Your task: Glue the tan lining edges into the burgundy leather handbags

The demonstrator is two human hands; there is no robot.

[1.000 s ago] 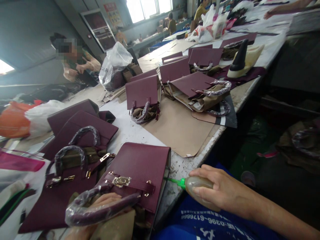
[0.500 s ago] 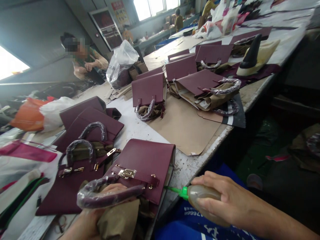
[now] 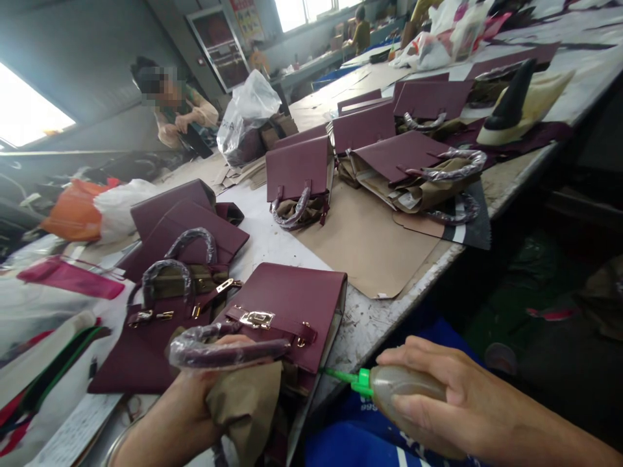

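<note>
A maroon handbag (image 3: 296,292) with a gold clasp and a plastic-wrapped handle (image 3: 228,353) lies at the table's near edge. Reaching in beneath that handle, my left hand (image 3: 192,402) is closed on the bag near its khaki lining (image 3: 250,395); the fingers are partly hidden. My right hand (image 3: 438,389) is wrapped round a squeeze bottle (image 3: 406,386) of brownish liquid. Its thin green nozzle (image 3: 341,375) points left, with the tip at the bag's lower right side edge. Whether the tip touches the bag I cannot tell.
More maroon handbags (image 3: 160,350) lie to the left and farther along the table (image 3: 363,327). Brown card (image 3: 365,246) lies mid-table. A black cone (image 3: 511,97) stands at the right. Plastic bags (image 3: 248,117) sit among the goods. A person (image 3: 182,120) works across the table.
The view has shifted, so most things appear farther right and a little higher. My left hand shows more of its wrist. Both hands keep their holds, and the nozzle stays by the bag's edge.
</note>
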